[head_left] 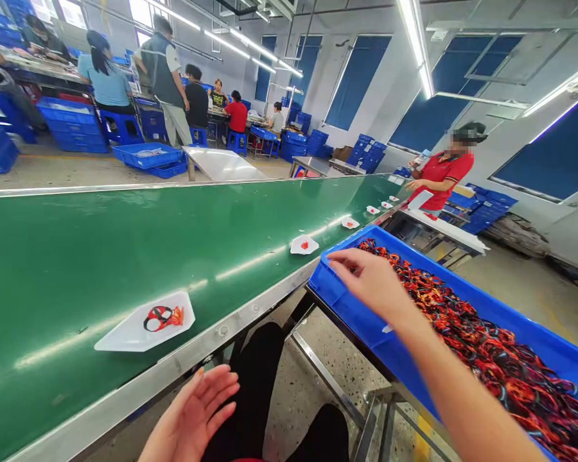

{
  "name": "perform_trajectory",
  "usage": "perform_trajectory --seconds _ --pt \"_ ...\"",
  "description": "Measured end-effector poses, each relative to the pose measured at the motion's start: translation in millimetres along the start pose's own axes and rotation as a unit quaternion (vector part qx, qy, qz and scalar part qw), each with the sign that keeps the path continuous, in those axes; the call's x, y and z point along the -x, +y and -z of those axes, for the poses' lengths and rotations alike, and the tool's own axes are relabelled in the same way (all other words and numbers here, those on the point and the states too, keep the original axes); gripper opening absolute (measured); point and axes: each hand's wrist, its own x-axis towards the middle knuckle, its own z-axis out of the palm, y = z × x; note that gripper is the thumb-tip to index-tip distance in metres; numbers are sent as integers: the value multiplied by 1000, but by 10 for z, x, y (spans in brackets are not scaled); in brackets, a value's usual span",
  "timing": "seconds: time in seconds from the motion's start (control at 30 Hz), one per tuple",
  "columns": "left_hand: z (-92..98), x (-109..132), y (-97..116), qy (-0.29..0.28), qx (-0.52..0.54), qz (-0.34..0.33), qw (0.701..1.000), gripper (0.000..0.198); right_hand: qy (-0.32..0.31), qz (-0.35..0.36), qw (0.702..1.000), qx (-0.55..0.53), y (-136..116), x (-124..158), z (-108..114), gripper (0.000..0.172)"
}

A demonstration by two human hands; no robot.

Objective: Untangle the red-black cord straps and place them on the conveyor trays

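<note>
My right hand [368, 277] reaches out over the near corner of a blue bin [347, 301], fingers stretched and loosely together, holding nothing. The bin is filled with a heap of red, orange and black bands [491, 346]. My left hand [197, 414] hovers palm up near my lap, below the conveyor's metal edge, fingers spread and empty. On the green conveyor belt [125, 244] lies a white tray [125, 333] carrying a black and red band piece [162, 317]. More white trays [304, 244] with red pieces trail away along the belt.
A person in a red shirt [440, 176] stands at the belt's far end by a metal table [443, 231]. Several other people sit or stand at benches in the back left, among stacked blue crates [72, 125]. A metal frame [332, 385] supports the bin.
</note>
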Motion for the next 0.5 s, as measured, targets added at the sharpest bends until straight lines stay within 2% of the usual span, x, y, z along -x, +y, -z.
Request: perform_trajectory --seconds 0.03,0.07,0.13,0.2,0.33,0.4,0.5 --pt "-49 2 -37 -5 -9 5 1000 31 -50 -42 994 82 336 -82 94 31" --pt "-94 5 -81 -11 -18 10 1000 29 -116 -76 977 164 655 -157 137 38" --pt "-165 6 -178 -17 -40 23 999 26 -159 -104 960 206 1185 -258 88 52" --pt "-206 -4 -270 -21 -54 37 998 25 -193 -109 951 214 1529 -287 -72 53" --pt "-212 -44 -366 -34 -66 55 996 22 -194 -102 951 218 1808 -274 -337 46" --pt "-193 -69 -370 -42 -66 56 995 22 -165 -95 959 212 1878 -289 -318 42" --pt "-184 -105 -377 -35 -71 49 996 22 -97 -82 973 191 1973 -306 -130 32"
